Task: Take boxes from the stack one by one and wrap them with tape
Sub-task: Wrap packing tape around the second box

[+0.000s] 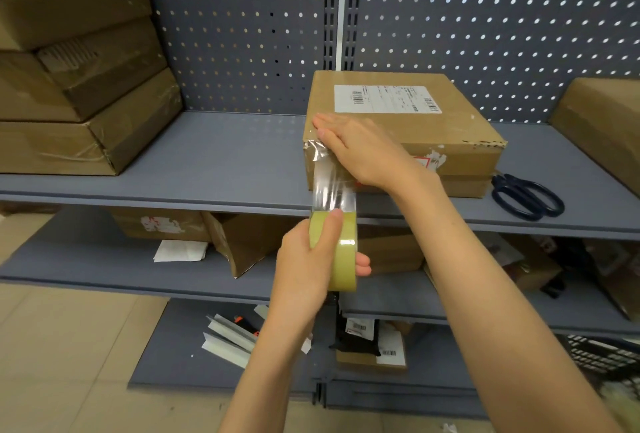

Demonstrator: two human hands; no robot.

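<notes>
A flat cardboard box point(433, 127) with a white shipping label lies on the grey shelf point(225, 162). My right hand point(360, 152) lies flat over its near left corner, pressing down the end of a clear tape strip point(330, 186). That strip runs down over the shelf edge to a yellowish tape roll point(341, 252), which my left hand point(311, 259) grips below the shelf, thumb on the roll's top. A stack of taped brown boxes point(79, 86) stands at the left end of the shelf.
Dark-handled scissors point(528, 195) lie on the shelf right of the box. Another brown box point(602, 127) sits at the far right. Lower shelves point(104, 270) hold torn cardboard, papers and small parcels. A perforated back panel point(242, 27) closes the rear.
</notes>
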